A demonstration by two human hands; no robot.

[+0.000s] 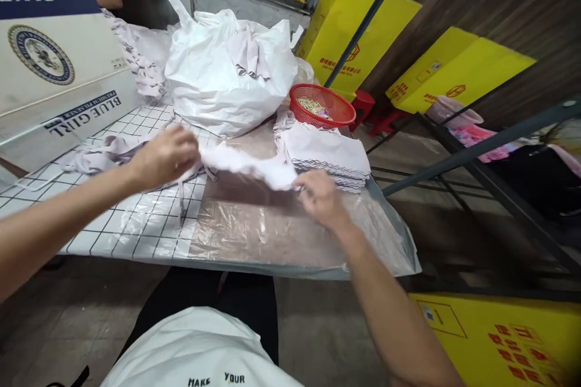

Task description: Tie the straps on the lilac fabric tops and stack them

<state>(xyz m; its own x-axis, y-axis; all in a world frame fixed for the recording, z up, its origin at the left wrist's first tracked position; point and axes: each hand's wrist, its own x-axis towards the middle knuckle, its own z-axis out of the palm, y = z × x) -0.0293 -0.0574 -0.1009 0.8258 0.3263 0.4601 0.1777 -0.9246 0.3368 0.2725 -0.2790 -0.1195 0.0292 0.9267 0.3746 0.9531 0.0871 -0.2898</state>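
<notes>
A pale lilac piece of cloth [247, 164] with a wavy edge is stretched between my two hands just above the table. My left hand [166, 154] is closed on its left end, over the grid-patterned sheet [136, 224]. My right hand [320, 196] pinches its right end, close to a neat stack of similar folded pieces [329, 154]. More loose cloth [97, 154] lies crumpled behind my left hand.
A large white plastic bag [222, 78] full of cloth sits at the back of the table [254, 236], which is covered in clear plastic. A red basket [322, 106] stands right of it. A Blue Girl carton [49, 66] is at left, yellow boxes [358, 36] and a metal frame [476, 151] at right.
</notes>
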